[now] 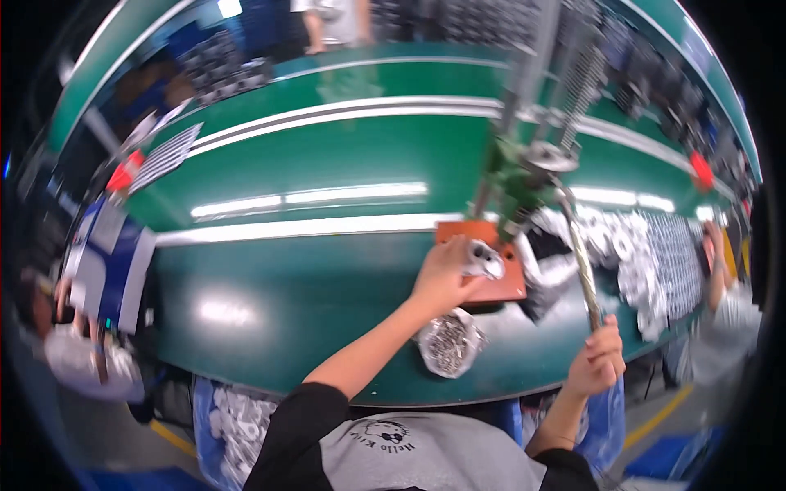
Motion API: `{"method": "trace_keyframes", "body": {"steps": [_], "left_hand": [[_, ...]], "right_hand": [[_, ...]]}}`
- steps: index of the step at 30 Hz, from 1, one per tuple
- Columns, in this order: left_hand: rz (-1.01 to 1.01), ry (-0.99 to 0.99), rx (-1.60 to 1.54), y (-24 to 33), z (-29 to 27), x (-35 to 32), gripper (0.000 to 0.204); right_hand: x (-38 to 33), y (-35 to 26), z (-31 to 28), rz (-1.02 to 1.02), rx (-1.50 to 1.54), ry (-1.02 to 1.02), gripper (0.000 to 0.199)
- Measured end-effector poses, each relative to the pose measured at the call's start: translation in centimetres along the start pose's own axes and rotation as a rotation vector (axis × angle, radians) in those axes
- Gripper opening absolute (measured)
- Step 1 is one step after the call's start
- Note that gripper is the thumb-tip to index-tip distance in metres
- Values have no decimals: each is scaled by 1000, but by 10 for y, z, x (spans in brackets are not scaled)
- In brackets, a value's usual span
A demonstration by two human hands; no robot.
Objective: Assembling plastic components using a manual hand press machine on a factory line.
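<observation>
A long green workbench (327, 155) fills the middle of the view, with white strips running from left to right. On its right part stands a green hand press (517, 176) with a long metal lever (580, 262) that comes down toward the near side. Under the press lies an orange base plate (499, 282). To the right of it, many white round parts (647, 254) lie in a big pile. At the far left, a flat sheet with a black and white grid pattern (166, 155) lies on the bench, and a small red tag (124, 174) is just beside it. Near the edge, a clear plastic bag of small metal pieces (449, 344) sits open.

The left hand (442, 274) is closed around a small white part (483, 260) and holds it on the orange plate. The right hand (599, 360) is wrapped firmly around the low end of the lever.
</observation>
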State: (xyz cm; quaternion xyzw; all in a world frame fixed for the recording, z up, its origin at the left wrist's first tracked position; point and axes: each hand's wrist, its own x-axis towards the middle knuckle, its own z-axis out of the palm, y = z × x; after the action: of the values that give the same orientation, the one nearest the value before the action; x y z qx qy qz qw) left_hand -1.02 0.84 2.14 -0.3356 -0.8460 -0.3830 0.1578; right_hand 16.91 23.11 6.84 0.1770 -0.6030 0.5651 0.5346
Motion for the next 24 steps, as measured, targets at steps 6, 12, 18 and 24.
{"method": "trace_keyframes", "body": {"steps": [6, 12, 18, 24], "left_hand": [[248, -120, 173, -24, 4, 37, 43], [-89, -327, 301, -4, -34, 63, 55], [-504, -233, 87, -11, -61, 48, 63], [-594, 342, -172, -147, -86, 20, 56]], "right_hand": [[81, 24, 8, 129, -159, 37, 44], [216, 104, 105, 321, 356, -231, 56], [219, 253, 32, 641, -46, -423, 35], [63, 145, -38, 670, -66, -134, 17]]}}
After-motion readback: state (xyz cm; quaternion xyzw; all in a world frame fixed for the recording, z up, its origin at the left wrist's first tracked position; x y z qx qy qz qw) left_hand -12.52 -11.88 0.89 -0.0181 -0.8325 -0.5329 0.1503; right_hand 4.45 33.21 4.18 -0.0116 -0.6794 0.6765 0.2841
